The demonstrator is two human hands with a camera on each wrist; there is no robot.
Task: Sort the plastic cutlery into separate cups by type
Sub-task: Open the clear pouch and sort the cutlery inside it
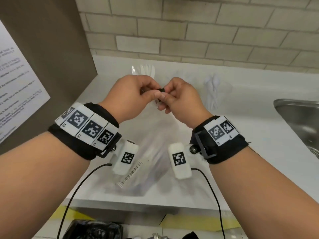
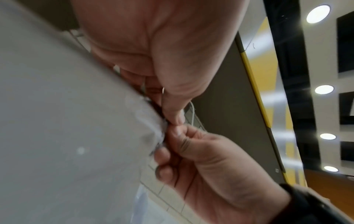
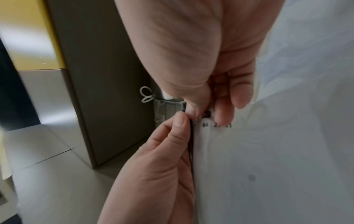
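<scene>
Both my hands are raised over the white counter [image 1: 241,152], pinching the top edge of a clear plastic bag [image 1: 150,152]. It hangs down between my wrists and carries a barcode label [image 1: 130,173]. My left hand [image 1: 151,91] and right hand [image 1: 166,96] meet thumb to thumb on a small black strip [image 1: 162,90] at the bag's mouth. The wrist views show the same pinch, with the bag [image 2: 76,121] [image 3: 268,151] filling one side. At the back stand clear cups: one with white knives [image 1: 144,69], a faint middle one [image 1: 177,75] and one with white spoons [image 1: 214,90].
A steel sink [image 1: 296,121] is set into the counter at the right. A brown panel with a printed notice [image 1: 17,83] walls off the left. A tiled wall runs behind the cups. A black bin bag [image 1: 91,230] sits below the counter's front edge.
</scene>
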